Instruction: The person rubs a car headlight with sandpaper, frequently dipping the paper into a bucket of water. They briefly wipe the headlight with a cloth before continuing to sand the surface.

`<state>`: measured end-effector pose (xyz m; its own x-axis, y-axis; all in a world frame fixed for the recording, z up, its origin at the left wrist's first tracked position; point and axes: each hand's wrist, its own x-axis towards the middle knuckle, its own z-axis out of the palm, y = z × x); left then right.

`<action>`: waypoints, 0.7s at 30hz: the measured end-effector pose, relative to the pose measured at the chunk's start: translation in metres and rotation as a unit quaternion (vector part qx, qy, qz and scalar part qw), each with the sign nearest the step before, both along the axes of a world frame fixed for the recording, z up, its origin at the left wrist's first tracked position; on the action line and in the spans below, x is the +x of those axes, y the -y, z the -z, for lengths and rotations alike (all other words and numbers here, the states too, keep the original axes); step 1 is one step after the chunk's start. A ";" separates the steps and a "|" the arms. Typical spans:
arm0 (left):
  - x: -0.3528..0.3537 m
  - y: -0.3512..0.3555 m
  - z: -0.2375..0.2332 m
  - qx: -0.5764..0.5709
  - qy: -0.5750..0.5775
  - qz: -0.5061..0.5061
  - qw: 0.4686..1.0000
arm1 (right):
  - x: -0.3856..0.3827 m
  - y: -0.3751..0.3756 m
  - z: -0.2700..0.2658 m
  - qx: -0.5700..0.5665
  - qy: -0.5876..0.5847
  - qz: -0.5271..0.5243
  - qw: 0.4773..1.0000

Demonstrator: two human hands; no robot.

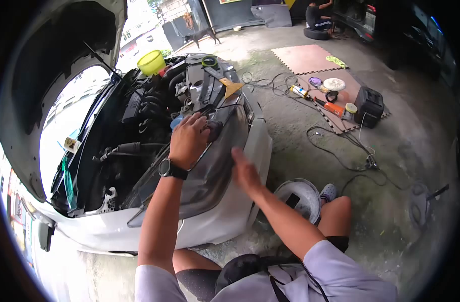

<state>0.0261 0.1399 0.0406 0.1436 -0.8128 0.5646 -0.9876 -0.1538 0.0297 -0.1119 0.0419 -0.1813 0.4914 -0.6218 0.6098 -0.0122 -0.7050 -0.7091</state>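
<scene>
My left hand [189, 138], with a watch [172, 169] on its wrist, is at the inner upper end of the car's headlight [210, 173]. Its fingers curl over a dark pad-like thing [215, 131], partly hidden, whose kind I cannot make out. The headlight lens looks hazy grey. My right hand [246, 173] is beside the outer edge of the headlight, blurred, with a finger stretched out and nothing visible in it. Contact with the lens cannot be made out. Above my left hand, a yellowish triangular piece [231, 87] lies on the front of the engine bay.
The hood [64, 45] stands raised over the engine bay, where a yellow tub [151, 62] sits. Beside my leg is a round basin [310, 194] with a dark flat object. Cables [335, 160], an orange tool [333, 107] and a black case [368, 106] lie right. Another person [318, 17] sits far back.
</scene>
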 end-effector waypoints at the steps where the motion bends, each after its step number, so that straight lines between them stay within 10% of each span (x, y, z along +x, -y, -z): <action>1: 0.011 0.003 0.007 0.016 -0.026 -0.002 1.000 | 0.008 -0.008 0.007 0.074 -0.037 -0.054 0.995; 4: 0.013 0.006 0.018 0.041 -0.052 0.000 0.998 | 0.012 -0.001 -0.014 -0.204 0.041 0.130 0.969; 7: 0.016 0.012 0.022 0.053 -0.101 -0.004 0.993 | 0.016 0.042 -0.019 -0.110 -0.013 0.097 0.989; 9: 0.020 0.019 0.023 0.062 -0.100 0.003 0.993 | 0.011 0.038 -0.095 0.239 -0.238 0.001 0.941; 13: 0.009 0.018 0.019 0.046 -0.071 0.007 0.996 | 0.018 0.000 -0.028 -0.073 -0.055 0.059 0.994; 17: 0.010 0.016 0.019 0.075 -0.083 0.004 0.994 | 0.016 0.043 -0.088 0.218 -0.167 -0.006 0.962; 21: 0.016 0.021 0.026 0.056 -0.059 0.007 0.997 | 0.019 -0.010 -0.039 -0.104 -0.018 0.083 0.991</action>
